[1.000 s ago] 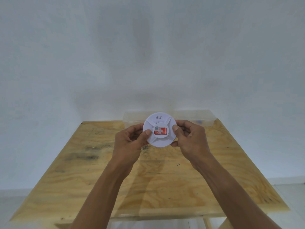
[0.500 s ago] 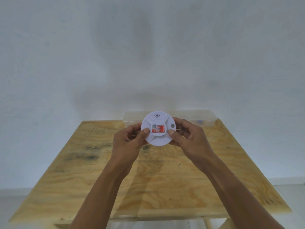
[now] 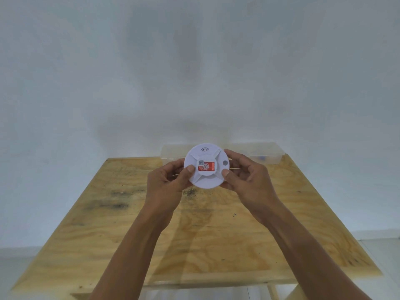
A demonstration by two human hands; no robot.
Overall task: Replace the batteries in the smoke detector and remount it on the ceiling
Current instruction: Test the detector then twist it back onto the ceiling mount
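Observation:
A round white smoke detector is held up in the air above the far half of a wooden table, its face turned toward me. A red label and a small code sticker sit at its centre, with a wave mark near its top rim. My left hand grips its left edge, thumb on the face. My right hand grips its right edge, thumb at the lower right rim. Its back side is hidden.
The plywood table fills the lower view, with dark stains at left centre. A clear plastic box lies along its far edge against a plain white wall. Pale floor shows at the lower right.
The detector has turned slightly clockwise in my hands and shifted a little left. My right thumb has slid from its upper right rim down to the lower right rim.

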